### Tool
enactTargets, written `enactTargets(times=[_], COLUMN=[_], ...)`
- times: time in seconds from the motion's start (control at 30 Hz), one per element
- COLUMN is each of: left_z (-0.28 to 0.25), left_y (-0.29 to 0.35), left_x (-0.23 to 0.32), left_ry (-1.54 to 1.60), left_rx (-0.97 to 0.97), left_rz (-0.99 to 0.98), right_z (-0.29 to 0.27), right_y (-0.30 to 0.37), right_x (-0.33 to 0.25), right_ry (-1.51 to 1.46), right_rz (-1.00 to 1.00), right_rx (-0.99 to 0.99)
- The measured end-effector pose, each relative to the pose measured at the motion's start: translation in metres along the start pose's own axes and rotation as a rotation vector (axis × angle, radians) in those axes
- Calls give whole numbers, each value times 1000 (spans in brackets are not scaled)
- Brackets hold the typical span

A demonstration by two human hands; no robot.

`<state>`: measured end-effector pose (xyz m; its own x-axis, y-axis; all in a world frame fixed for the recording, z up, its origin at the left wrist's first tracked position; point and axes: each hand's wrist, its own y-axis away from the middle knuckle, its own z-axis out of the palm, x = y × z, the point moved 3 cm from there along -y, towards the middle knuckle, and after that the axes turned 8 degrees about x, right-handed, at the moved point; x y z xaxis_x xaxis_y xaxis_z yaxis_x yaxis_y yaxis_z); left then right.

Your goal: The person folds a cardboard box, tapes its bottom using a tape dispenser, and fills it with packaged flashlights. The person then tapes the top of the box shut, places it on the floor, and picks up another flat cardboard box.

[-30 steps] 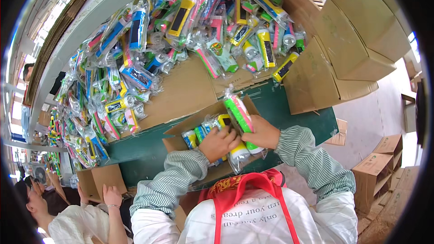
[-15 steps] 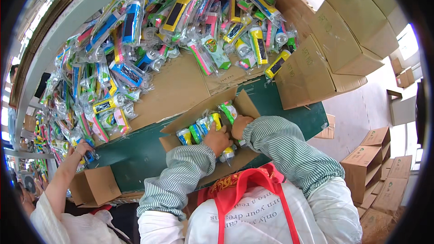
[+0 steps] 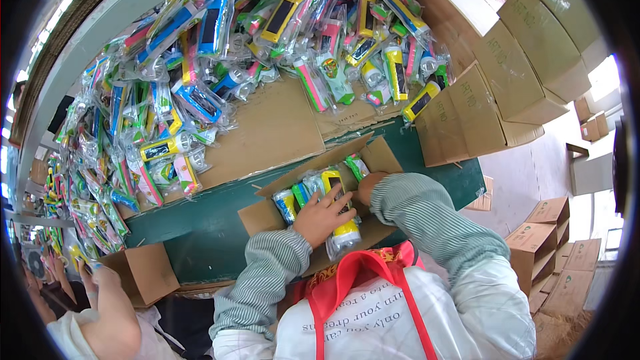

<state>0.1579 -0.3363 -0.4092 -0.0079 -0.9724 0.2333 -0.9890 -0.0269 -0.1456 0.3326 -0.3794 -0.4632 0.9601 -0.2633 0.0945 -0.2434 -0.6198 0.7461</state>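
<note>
An open cardboard box (image 3: pixel 259 217) stands before me on the green table, holding several flashlights in clear plastic bags. My left hand (image 3: pixel 323 217) lies over them with its fingers spread, touching a yellow flashlight (image 3: pixel 346 232) with a dark panel. That flashlight lies tilted, its clear end toward me. Left of the hand are a blue-and-yellow bagged flashlight (image 3: pixel 285 205) and a green one. My right hand (image 3: pixel 369 188) reaches into the box's right end, its fingers hidden. Next to it a green-and-white bagged piece (image 3: pixel 357 167) stands up against the far wall.
A large heap of bagged flashlights (image 3: pixel 213 23) lies beyond on flat cardboard (image 3: pixel 270 123). Cartons (image 3: pixel 467 117) stand stacked at the right, more (image 3: pixel 540 227) on the floor. A small open box (image 3: pixel 150 270) sits at the left, beside a co-worker's arm (image 3: pixel 110 300).
My left hand has spread from a curled grip, and the yellow flashlight under it shows more. My right hand has sunk deeper into the box. The co-worker's arm has drawn back from the heap.
</note>
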Motion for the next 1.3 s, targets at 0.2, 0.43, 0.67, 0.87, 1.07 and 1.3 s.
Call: enactTargets(times=[0.2,0.43,0.67,0.87,1.07,1.3], left_z=[-39,17,43,59,60,54], left_y=[-8,-48,-44,-38,-43,-77], left_x=[-4,-20,-36,-28,-48,-54], left_ry=[1632,853,-39,-76,129,123], left_rx=[294,-462,-468,-496,-309,-330], left_rz=[-703,-774,-189,-282,-297,-525], right_z=[-85,-40,4,17,18,63], right_y=[116,88,27,1,-8,-33], right_x=[17,7,-15,-26,-35,-39], right_ry=[-562,-486,-496,-457,-464,-788], right_rz=[-701,-195,233,349,312,1018], right_rx=[685,343,459,359,296,215])
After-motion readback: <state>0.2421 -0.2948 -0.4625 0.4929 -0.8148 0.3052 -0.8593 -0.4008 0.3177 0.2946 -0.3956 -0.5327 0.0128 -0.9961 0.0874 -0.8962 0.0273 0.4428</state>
